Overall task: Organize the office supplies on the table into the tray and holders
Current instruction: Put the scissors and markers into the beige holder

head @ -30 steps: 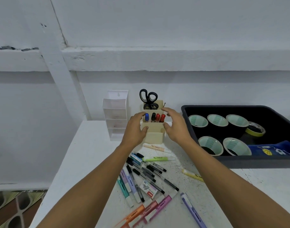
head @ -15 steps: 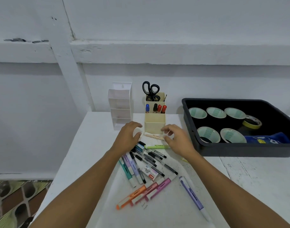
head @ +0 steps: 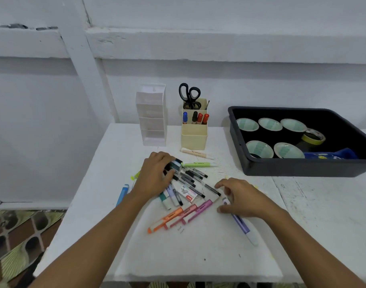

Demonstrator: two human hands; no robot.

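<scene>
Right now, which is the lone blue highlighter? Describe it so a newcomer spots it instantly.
Start at the white table and find the person's left forearm. The blue highlighter lies just outside it, near the table's left edge. Unlike the other pens, heaped between the left hand and right hand, it lies alone.

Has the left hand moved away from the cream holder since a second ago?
Yes. The left hand has dropped from the cream holder toward the viewer, onto the pen pile.

— What can't you see near the beige holder [head: 194, 135]?

— My left hand [head: 155, 175] covers the near ends of the black pens [head: 191, 177]. My right hand [head: 241, 197] hides the purple marker [head: 243, 224] middle. Labels are too small to read. The black tray [head: 302, 168] runs off the right edge.
</scene>
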